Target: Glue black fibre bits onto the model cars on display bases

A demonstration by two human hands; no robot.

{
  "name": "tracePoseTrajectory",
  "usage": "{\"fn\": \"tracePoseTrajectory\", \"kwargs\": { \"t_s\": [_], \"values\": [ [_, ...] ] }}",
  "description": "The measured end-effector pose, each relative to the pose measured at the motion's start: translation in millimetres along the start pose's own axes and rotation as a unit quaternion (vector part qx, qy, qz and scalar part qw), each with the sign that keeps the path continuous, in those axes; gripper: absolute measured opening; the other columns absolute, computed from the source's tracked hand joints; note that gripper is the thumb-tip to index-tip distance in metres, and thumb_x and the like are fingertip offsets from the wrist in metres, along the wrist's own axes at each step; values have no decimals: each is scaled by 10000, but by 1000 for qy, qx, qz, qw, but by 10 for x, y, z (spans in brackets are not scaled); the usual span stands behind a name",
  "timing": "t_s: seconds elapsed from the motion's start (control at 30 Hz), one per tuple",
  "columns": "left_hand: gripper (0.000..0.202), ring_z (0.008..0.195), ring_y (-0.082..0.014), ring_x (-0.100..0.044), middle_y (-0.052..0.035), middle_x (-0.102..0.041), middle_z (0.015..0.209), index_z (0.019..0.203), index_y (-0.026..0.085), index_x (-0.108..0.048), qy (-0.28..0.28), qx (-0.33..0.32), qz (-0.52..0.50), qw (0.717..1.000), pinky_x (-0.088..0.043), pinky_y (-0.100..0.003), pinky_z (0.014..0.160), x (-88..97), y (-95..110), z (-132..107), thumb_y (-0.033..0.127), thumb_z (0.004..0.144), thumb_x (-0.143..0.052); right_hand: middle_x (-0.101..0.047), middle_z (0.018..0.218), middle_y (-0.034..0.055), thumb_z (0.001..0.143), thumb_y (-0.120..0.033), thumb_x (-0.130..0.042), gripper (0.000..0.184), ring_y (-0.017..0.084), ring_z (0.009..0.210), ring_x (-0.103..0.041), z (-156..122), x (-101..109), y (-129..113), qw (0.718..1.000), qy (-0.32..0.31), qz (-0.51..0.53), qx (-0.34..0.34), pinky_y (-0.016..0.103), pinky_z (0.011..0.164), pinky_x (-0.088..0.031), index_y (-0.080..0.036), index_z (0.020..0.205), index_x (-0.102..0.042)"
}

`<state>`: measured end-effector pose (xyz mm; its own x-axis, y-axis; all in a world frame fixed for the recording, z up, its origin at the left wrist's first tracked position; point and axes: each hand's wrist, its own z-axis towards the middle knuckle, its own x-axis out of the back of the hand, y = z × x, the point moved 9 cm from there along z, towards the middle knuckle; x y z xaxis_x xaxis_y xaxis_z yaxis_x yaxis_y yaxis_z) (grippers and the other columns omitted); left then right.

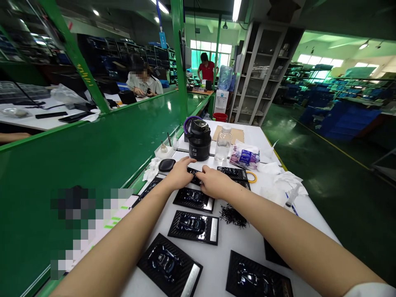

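Both hands meet over one black glossy plaque [194, 176] lying on the white table [244, 243]. My left hand [180, 173] lies on its left part with fingers curled over the far edge. My right hand [213, 182] presses on its right part, fingers bent toward the left hand. More black plaques with a car relief lie in a column toward me: one [194, 199] just under the hands, another [194, 227] nearer, and two at the front [169, 264] [258, 280]. A pile of small black pieces [233, 215] sits right of my right forearm.
A black jar-like device [199, 140] and a clear bottle [223, 143] stand behind the hands, with a tissue pack [245, 156], a yellow tape ring [252, 176], crumpled wipes [283, 179] and a syringe [292, 196] to the right. A green divider [93, 152] borders the left. Two people work far behind.
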<state>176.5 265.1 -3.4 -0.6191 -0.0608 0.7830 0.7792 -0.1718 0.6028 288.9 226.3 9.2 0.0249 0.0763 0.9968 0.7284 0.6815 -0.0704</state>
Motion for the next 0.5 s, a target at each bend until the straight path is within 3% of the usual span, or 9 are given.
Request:
{"fn": "tracePoseTrajectory", "kwargs": {
  "t_s": [0.1, 0.17, 0.27, 0.33, 0.43, 0.5],
  "values": [
    [570, 1338, -310, -493, -158, -556, 1401, 1311, 160, -600, -63, -36, 35, 997, -354, -520, 1148, -16, 74, -9, 176, 750, -703, -550, 1200, 141, 927, -249, -482, 376, 224, 933, -638, -43, 23, 22, 1000, -11, 2, 4, 345, 801, -522, -189, 1280, -598],
    [517, 1268, -296, -553, -154, -612, 1325, 1291, 154, -610, -97, -47, 59, 992, -400, -530, 1102, -9, 107, 1, 233, 792, -718, -529, 1298, 148, 918, -267, -526, 409, 264, 1081, -616, -154, 82, 34, 1000, -7, 6, 11, 371, 879, -523, -202, 1315, -597],
    [462, 1120, -258, -640, -122, -677, 1200, 1273, 167, -614, -137, -63, 96, 984, -472, -506, 1018, 18, 190, 32, 284, 836, -707, -415, 1477, 134, 918, -261, -538, 472, 291, 1339, -455, -469, 269, 19, 999, 36, 18, 16, 422, 1062, -452, -211, 1387, -554],
    [504, 1044, -248, -669, -101, -705, 1129, 1286, 176, -606, -149, -77, 118, 979, -492, -487, 981, 82, 272, 44, 274, 806, -727, -414, 1488, 117, 946, -287, -508, 464, 256, 1369, -423, -762, 428, -10, 996, 80, 39, 14, 414, 1132, -402, -211, 1402, -541],
    [721, 1062, -275, -669, -87, -716, 1142, 1344, 211, -570, -127, -88, 144, 977, -493, -422, 972, 377, 337, -9, 218, 654, -781, -536, 1368, 74, 955, -318, -509, 333, 195, 1272, -516, -1297, 709, 20, 975, 190, 116, 14, 374, 1111, -434, -250, 1254, -638],
    [817, 1147, -296, -636, -79, -684, 1244, 1395, 254, -521, -84, -79, 162, 980, -469, -373, 1001, 772, 264, -162, 228, 614, -762, -598, 1265, 56, 958, -324, -509, 235, 188, 1200, -566, -1699, 848, 173, 949, 284, 136, 4, 377, 1074, -457, -274, 1123, -669]
  ]
}}
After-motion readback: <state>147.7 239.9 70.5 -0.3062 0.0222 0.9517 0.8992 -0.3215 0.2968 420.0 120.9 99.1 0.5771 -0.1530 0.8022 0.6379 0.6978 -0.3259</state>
